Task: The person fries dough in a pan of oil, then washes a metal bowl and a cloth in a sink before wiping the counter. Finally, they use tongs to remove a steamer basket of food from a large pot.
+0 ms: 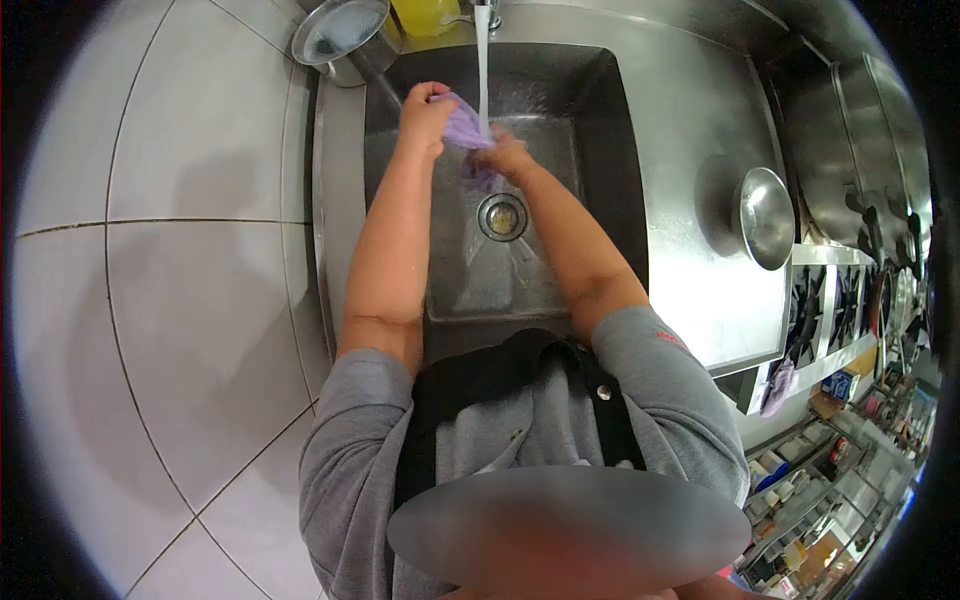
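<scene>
A wet purple cloth [463, 125] is stretched between my two hands beneath the running tap, over the sink. My left hand [425, 118] pinches its upper left end, fingers closed. At the other end my right hand [505, 157] grips the cloth, somewhat smeared by motion, right where the water stream [483, 80] falls. A darker fold of the cloth hangs below the right hand. Under the hands lies the steel sink [600, 200], with a round drain [502, 217] that has pale yellowish bits in it.
A metal strainer [340, 30] and a yellow container [425, 15] stand behind the sink. On the right steel counter [700, 110] rests a metal bowl [765, 218]. A gas stove [830, 300] adjoins it, and another purple cloth [778, 388] hangs there. White tiles line the left.
</scene>
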The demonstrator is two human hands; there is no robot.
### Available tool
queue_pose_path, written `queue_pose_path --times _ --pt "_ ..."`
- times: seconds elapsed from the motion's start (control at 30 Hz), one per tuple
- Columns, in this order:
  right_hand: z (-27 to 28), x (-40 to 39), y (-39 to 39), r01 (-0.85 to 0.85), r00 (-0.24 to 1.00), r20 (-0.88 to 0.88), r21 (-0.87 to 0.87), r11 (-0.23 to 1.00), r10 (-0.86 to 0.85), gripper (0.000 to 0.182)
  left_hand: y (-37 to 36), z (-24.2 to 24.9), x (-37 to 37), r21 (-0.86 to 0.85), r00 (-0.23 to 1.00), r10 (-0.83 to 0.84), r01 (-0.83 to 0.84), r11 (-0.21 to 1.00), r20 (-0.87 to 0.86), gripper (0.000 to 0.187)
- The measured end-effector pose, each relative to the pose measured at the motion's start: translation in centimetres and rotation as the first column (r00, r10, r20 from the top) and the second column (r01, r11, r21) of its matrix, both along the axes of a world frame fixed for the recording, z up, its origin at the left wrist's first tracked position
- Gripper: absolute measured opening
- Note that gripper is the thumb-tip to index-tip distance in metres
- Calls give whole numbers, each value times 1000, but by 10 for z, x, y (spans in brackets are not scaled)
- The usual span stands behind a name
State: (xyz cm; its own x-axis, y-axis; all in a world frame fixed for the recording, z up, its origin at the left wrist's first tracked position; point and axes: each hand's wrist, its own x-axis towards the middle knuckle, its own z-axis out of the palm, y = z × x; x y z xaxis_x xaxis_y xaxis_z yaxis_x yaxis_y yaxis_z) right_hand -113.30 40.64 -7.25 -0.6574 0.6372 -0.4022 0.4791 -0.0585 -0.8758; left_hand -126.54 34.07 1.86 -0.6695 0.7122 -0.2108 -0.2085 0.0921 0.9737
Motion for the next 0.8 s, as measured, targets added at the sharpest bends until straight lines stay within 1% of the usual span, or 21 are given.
queue_pose_path --times 0.1,0.13,0.17,0.23,0.3,0.33,0.37,0.4,0.47,0.5,0.53,0.57,0.6,0.67,0.7,0.77,0.8 --pt "16 1 2 29 981 -194 66 997 -16 55 -3 -25 -28 -190 995 -14 -5 982 -98 27" --pt "25 1 3 -8 982 -185 104 994 27 56 -3 -37 -34 -206 991 -99 78 976 -95 26" --pt "32 2 5 -42 982 -174 141 989 67 57 -2 -51 -34 -274 993 -101 81 958 -57 31" --pt "42 3 4 -81 985 -132 232 969 114 60 -8 -18 2 -409 995 -102 101 907 20 42" --pt "48 1 -2 -98 989 -70 338 936 129 61 -8 -41 16 -307 971 -113 175 935 210 59" --pt "54 1 -6 -101 994 -6 360 928 110 62 -8 -50 25 -245 927 -99 197 949 362 59" --pt "61 2 -10 -106 994 57 382 918 91 63 -10 -59 33 -178 858 -92 208 962 505 59" --pt "70 4 -14 -115 990 122 402 908 71 65 -13 -69 43 -101 786 -118 223 970 606 59" --pt "99 10 -14 -165 977 189 352 921 103 63 -24 -91 64 57 608 -183 220 974 773 60" --pt "108 13 -14 -188 968 219 325 927 119 63 -28 -110 72 128 611 -239 220 967 755 62" --pt "108 15 -12 -153 978 183 293 944 102 64 -34 -129 80 197 615 -294 222 955 732 64" --pt "107 17 -7 -118 986 146 260 958 81 65 -38 -137 86 265 620 -348 226 938 703 66" --pt "107 19 -4 -83 992 107 226 971 60 66 -46 -125 93 241 587 -336 237 941 736 68" --pt "111 28 -9 63 998 -31 278 958 -56 63 -64 -83 104 195 524 -309 262 945 793 71" --pt "114 32 -13 137 988 -105 298 945 -111 61 -69 -78 106 270 470 -347 225 936 812 74" --pt "100 45 -32 293 921 -351 342 893 -168 52 -78 -69 109 402 355 -424 138 905 833 79" --pt "96 52 -42 372 864 -469 350 860 -182 48 -80 -48 112 382 384 -385 87 920 839 77"
